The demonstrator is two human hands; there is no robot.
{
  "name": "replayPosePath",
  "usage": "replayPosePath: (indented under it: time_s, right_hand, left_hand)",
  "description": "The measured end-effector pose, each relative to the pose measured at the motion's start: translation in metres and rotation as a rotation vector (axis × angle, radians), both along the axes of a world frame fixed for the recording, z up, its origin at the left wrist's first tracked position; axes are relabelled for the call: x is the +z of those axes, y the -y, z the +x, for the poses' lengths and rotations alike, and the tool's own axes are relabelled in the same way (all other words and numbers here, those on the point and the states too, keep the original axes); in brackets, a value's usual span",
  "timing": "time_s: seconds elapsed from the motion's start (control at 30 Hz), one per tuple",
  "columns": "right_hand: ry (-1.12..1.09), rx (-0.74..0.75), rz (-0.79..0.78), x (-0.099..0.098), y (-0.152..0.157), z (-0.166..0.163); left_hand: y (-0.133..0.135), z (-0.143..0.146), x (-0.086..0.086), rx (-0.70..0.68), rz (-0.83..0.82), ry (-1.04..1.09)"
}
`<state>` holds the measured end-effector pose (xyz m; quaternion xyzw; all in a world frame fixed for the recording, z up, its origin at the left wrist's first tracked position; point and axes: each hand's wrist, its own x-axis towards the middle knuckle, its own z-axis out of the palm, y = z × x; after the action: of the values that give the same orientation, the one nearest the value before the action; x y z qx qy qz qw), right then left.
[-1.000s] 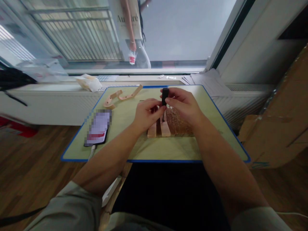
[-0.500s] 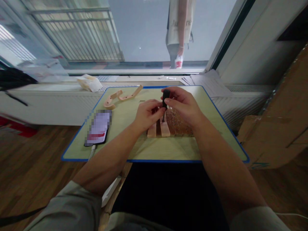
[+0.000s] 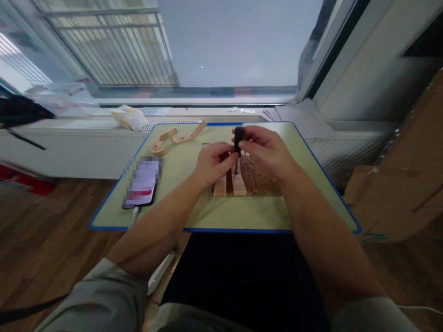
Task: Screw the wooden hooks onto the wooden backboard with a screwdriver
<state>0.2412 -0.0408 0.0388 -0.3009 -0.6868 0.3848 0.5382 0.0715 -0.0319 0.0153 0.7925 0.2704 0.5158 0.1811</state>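
My right hand [image 3: 266, 150] is closed round the black handle of a small screwdriver [image 3: 237, 140], held upright with its tip down on two pale wooden slats [image 3: 230, 185]. My left hand [image 3: 212, 162] is pinched at the screwdriver's shaft just above the slats; what its fingertips hold is too small to make out. The slats lie side by side on a yellow-green table [image 3: 207, 214] with a blue edge. A crinkled clear plastic bag [image 3: 260, 179] lies right of the slats, under my right wrist.
Curved wooden pieces [image 3: 175, 137] lie at the table's far left. A phone [image 3: 142, 183] with a cable lies at the left. Crumpled paper [image 3: 129, 117] and papers [image 3: 294, 113] sit on the sill. Cardboard boxes [image 3: 401, 193] stand to the right.
My hands and the screwdriver have stayed almost in place. A person seen through the window has walked from the left to the right and out of sight.
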Motion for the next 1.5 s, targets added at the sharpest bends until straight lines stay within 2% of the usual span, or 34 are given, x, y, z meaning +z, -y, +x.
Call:
replayPosePath:
  time_s: [0.13,0.5,0.7,1.0,1.27,1.4,1.5]
  right_hand:
    - [0.034,-0.012,0.000,-0.0002,0.0001,-0.0004]
    - [0.040,-0.038,0.006,-0.0015,-0.0017,0.0013]
    - [0.059,-0.037,0.021,-0.0019,-0.0011,-0.0001]
    - [0.085,-0.076,0.031,-0.0014,-0.0027,0.0014]
    - [0.012,-0.041,0.024,-0.0003,-0.0012,0.0005]
    - [0.065,-0.052,0.042,-0.0015,-0.0019,0.0023]
    - [0.104,-0.057,0.052,-0.0015,-0.0023,0.0038]
  left_hand:
    - [0.0009,-0.0018,0.0009,-0.013,0.004,-0.012]
    - [0.0023,0.0054,-0.0019,0.091,-0.030,0.011]
    - [0.0026,0.0016,-0.0001,0.000,-0.011,-0.035]
    - [0.0023,0.0048,-0.0051,0.076,-0.074,0.059]
    - [-0.0021,-0.0012,-0.0044,-0.020,-0.075,0.029]
    - [-0.0018,-0.0023,-0.0037,-0.053,-0.065,0.019]
    - [-0.0013,-0.0019,-0.0034,-0.027,-0.074,0.024]
